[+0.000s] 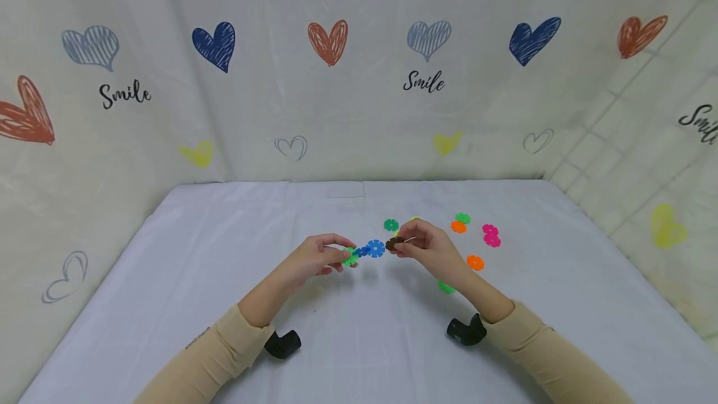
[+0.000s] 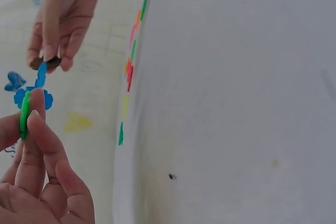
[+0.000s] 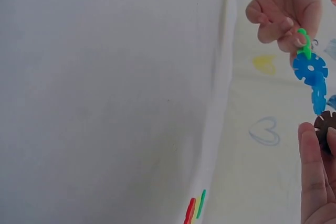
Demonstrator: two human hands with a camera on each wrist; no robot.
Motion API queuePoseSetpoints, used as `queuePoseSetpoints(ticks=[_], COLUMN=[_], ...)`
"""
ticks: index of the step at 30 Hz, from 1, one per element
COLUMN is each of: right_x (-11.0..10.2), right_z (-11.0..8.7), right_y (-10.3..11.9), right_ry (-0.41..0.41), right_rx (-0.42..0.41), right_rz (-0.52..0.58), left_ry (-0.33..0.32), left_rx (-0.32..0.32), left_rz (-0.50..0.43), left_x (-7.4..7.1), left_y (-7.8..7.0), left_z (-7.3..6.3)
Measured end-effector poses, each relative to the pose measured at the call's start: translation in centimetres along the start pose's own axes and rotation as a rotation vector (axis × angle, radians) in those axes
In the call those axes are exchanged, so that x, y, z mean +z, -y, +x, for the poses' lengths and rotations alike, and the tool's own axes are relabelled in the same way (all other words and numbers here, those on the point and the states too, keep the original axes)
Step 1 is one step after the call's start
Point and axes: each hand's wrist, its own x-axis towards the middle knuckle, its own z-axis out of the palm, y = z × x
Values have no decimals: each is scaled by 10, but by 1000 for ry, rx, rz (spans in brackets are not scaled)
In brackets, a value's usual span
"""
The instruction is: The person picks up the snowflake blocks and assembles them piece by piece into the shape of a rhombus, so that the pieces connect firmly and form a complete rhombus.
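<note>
Between thumb and fingers, my left hand [image 1: 314, 259] pinches a light green notched plastic disc [image 1: 350, 259]. Joined to it is a short chain of blue notched discs [image 1: 376, 249], reaching right and held above the table. My right hand [image 1: 430, 247] pinches a brown notched disc [image 1: 394, 244] by its edge. In the right wrist view the brown disc [image 3: 325, 124] is right by the end blue disc [image 3: 318, 99]; I cannot tell whether they touch. The left wrist view shows the green disc [image 2: 24, 115] edge-on between the left fingertips.
Loose discs lie on the white-covered table [image 1: 348, 354], mostly to the right: dark green [image 1: 391, 224], orange [image 1: 475, 262], pink [image 1: 491, 239], and a green one [image 1: 445, 287] beside the right forearm. Yellow pieces are partly hidden behind the right hand. A curtain [image 1: 359, 105] with printed hearts stands behind.
</note>
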Motion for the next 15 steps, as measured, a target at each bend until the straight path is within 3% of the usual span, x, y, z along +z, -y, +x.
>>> queuePoseSetpoints(ticks=[15], right_x=[0], right_z=[-1], right_y=[-1], right_ry=[19], right_rx=[9], right_rz=[-1], left_ry=[16], left_rx=[16], left_rz=[5], left_x=[1], left_y=[-1], left_z=[-2])
